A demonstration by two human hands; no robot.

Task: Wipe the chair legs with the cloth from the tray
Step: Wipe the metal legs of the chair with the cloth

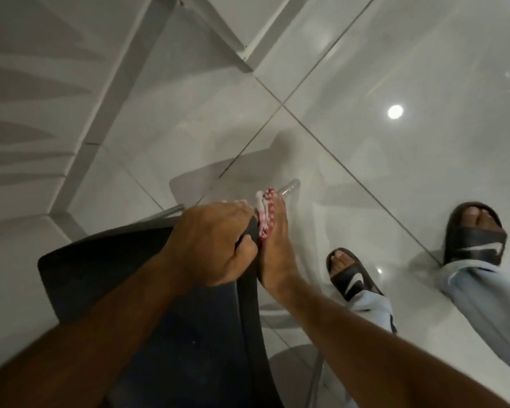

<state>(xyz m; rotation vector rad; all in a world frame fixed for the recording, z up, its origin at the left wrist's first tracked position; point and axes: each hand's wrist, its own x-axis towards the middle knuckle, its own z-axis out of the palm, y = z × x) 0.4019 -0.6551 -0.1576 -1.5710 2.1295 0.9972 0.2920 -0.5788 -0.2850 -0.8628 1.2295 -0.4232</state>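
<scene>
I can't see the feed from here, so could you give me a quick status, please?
Left hand gripping dark chair edge. Right hand pressing red-and-white cloth on chair leg. Nothing blocking.

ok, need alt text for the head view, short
Seen from above, the right hand presses a red-and-white patterned cloth against a clear chair leg, while the left hand grips the edge of the dark plastic chair seat. Two feet in black slide sandals stand on the glossy white tiled floor.
</scene>
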